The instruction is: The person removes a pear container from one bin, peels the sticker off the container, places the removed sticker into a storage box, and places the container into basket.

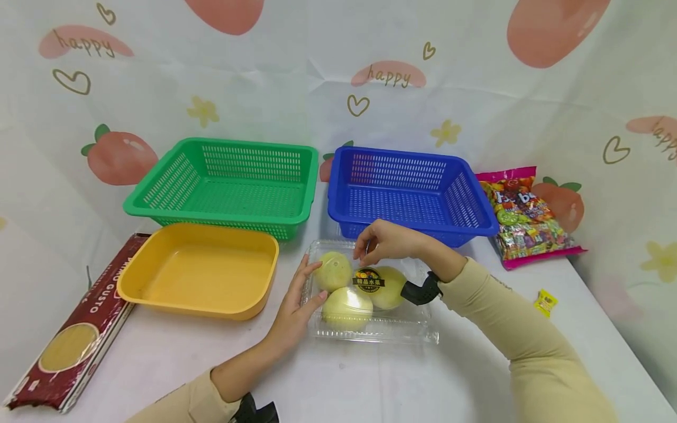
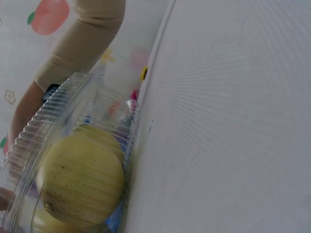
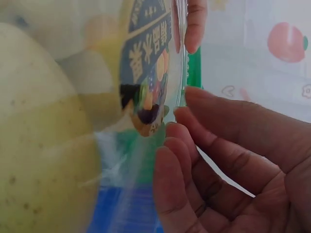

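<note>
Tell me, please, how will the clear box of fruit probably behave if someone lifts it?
The clear box likely flexes, since its walls look thin and ribbed. The three round fruits may roll inside, as gaps remain around them. Its shiny plastic could be slippery.

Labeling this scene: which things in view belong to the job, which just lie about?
Apparently job: clear box, pale fruit inside, left hand, right hand.
Apparently lying about: green basket, blue basket, yellow tub, maroon packet, candy bag, small yellow packet.
</note>
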Available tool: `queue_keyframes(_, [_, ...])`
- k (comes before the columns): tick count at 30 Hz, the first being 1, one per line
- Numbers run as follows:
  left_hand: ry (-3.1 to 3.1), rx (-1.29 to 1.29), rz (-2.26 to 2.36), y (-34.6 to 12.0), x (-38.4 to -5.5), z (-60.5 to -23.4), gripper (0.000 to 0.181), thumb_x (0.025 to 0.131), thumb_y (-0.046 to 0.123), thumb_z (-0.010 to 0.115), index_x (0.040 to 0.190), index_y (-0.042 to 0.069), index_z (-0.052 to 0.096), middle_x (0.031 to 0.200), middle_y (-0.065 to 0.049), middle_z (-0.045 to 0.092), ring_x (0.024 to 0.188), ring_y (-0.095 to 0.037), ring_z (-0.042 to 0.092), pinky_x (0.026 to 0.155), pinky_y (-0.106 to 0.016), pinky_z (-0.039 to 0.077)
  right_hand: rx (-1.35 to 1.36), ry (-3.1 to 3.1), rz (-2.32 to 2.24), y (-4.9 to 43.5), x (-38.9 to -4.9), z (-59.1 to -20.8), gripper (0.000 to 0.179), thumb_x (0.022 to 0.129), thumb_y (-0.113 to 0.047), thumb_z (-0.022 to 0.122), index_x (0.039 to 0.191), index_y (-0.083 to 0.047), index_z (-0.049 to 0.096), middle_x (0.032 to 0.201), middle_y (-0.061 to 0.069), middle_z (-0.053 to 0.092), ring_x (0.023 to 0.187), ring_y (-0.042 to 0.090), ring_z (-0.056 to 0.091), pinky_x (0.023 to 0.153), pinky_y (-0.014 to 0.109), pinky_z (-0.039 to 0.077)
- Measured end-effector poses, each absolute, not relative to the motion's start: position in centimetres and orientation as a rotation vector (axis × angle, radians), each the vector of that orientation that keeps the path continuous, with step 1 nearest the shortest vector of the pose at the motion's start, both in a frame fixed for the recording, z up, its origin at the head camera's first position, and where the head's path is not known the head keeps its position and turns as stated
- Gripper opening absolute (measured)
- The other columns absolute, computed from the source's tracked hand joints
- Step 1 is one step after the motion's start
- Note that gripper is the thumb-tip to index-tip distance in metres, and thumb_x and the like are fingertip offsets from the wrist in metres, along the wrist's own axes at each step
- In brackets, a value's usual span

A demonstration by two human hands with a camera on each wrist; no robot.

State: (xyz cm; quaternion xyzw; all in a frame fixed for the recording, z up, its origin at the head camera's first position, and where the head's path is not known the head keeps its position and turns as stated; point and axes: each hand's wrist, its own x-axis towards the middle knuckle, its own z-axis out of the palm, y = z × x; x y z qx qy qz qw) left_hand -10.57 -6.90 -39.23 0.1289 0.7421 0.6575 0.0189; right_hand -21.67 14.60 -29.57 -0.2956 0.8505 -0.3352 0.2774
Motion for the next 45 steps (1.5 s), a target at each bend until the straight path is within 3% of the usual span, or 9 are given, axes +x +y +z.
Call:
queue_keyframes(17, [2.304, 0.422, 2.049, -6.95, -10.74, -39.2, 0.05, 0.093, 0.009, 0.05, 0.141, 0.01, 0.034, 0.158, -0.012, 0.0, 0.145, -0.033, -0.002, 0.115, -0.058, 0.003, -0.884, 2.297, -0.848, 14.85, -21.4, -29.91, 0.005, 0.081, -0.005, 0.069, 0.083, -0.001, 0.068, 0.08, 0.006, 0.068, 0.071, 0.008, 0.06, 0.071, 0.023, 0.054])
queue_keyframes(45, [2.307, 0.432, 2.049, -6.94, -10.78, -39.06, 0.048, 0.093, 0.009, 0.05, 0.139, 0.01, 0.036, 0.158, -0.014, 0.0, 0.145, -0.034, -0.002, 0.115, -0.058, 0.002, -0.873, 2.29, -0.848, 14.86, -21.2, -30.02, 0.006, 0.081, -0.003, 0.069, 0.081, 0.003, 0.068, 0.076, 0.005, 0.068, 0.067, 0.007, 0.058, 0.067, 0.022, 0.053])
